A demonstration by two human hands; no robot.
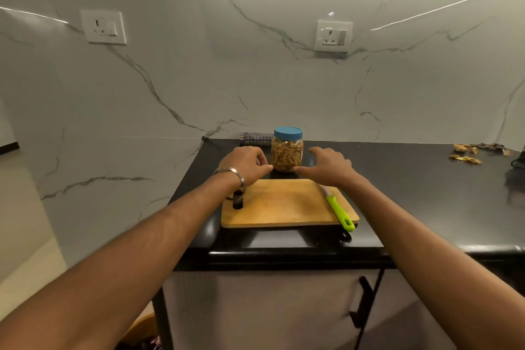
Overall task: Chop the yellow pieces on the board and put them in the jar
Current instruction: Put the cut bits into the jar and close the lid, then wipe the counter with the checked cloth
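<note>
A clear jar (287, 155) with a blue lid stands upright on the black counter just behind the wooden cutting board (278, 204). It is full of yellow pieces. My left hand (245, 163) sits to the jar's left, fingers loosely curled, thumb tip at the jar's base. My right hand (329, 165) sits to its right, fingers spread, thumb tip at the base on that side. Neither hand wraps the jar. A knife with a green handle (338, 212) lies along the board's right side. The board's surface shows no pieces.
A checked cloth (255, 138) lies behind the jar against the marble wall. Yellow-brown scraps (466, 159) lie on the counter (412, 179) at the far right, beside a dark object at the frame edge. The counter's left edge drops off beside the board.
</note>
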